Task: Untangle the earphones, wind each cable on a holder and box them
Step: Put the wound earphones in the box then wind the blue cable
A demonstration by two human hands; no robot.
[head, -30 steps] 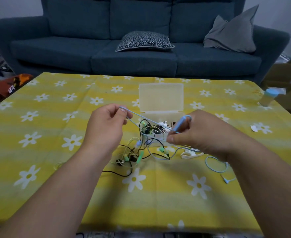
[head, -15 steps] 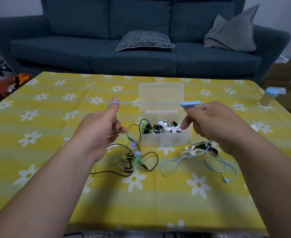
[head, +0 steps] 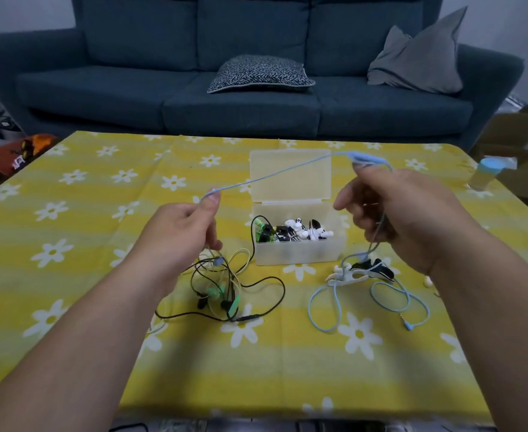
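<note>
Over the yellow flowery surface, both hands are up and apart, and a blue cable runs tight between them. I think it is pulled straight so it slips out of the knot and shows no twists. The left hand pinches the cable with thumb and finger. The right hand is higher and farther. The cable's little button part lies over a fingertip, and the fingers curl round the cable as it drops down.

From there the cable falls to the near right and lies in loose loops, with its plug at the end. A white holder and a black holder wait just beside them. Below the left hand sits the tangle of black, green and pale cables. I cannot tell if the blue one is caught in it. The open box stands between the hands, a bit farther away, ready for wound cables.
</note>
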